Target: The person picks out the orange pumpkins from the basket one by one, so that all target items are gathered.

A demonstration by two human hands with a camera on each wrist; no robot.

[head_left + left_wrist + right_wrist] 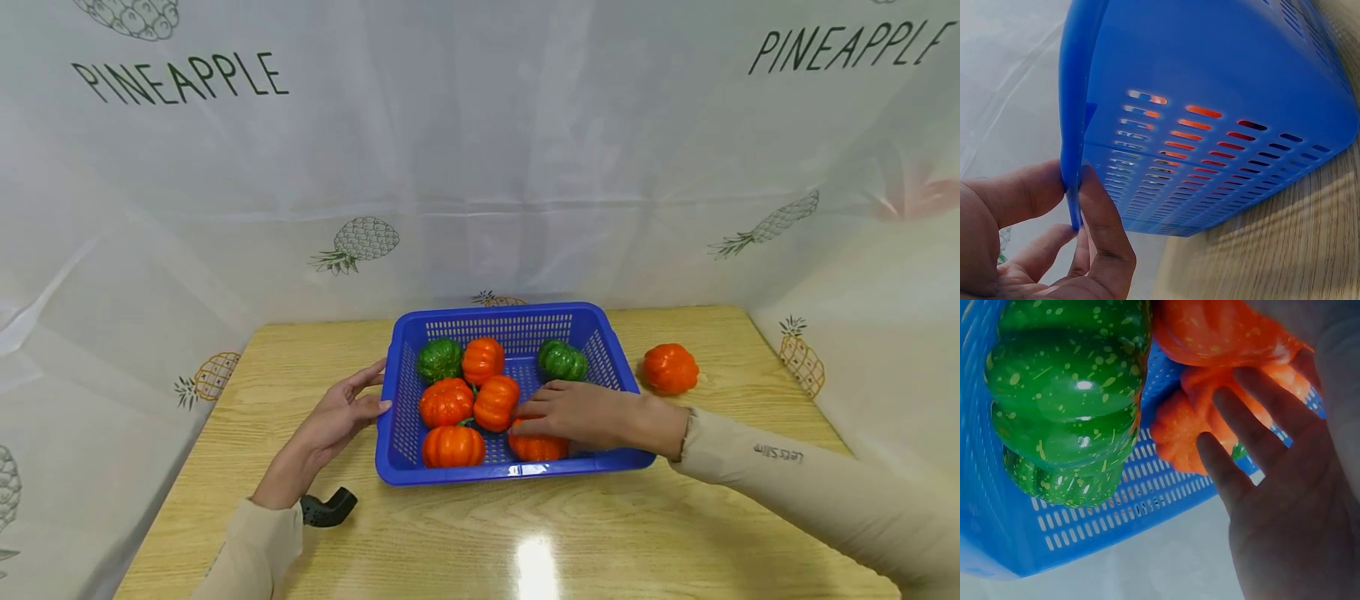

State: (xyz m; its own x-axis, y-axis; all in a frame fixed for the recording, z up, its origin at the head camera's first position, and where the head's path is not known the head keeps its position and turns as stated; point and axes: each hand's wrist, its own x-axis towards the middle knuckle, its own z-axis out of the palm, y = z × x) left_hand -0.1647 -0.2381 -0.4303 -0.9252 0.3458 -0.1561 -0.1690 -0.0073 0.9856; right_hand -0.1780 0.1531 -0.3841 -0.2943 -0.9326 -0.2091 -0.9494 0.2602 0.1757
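A blue plastic basket [510,475] with slotted walls holds several toy pumpkins. My left hand [341,414] pinches its left rim between thumb and fingers; the left wrist view shows the rim [1071,125] between them. Inside the basket, my right hand [577,412] reaches over an orange pumpkin [538,446] near the front right, partly covering it. Its fingers are spread and fairly straight in the right wrist view, by an orange pumpkin [1179,431]. A speckled green pumpkin [562,360] lies behind that hand, and another green pumpkin [440,360] is at the back left.
One orange pumpkin [670,368] sits on the wooden table [600,533], right of the basket. A black curved object [330,507] lies by the left wrist. A white curtain [480,167] printed with pineapples hangs behind and beside the table.
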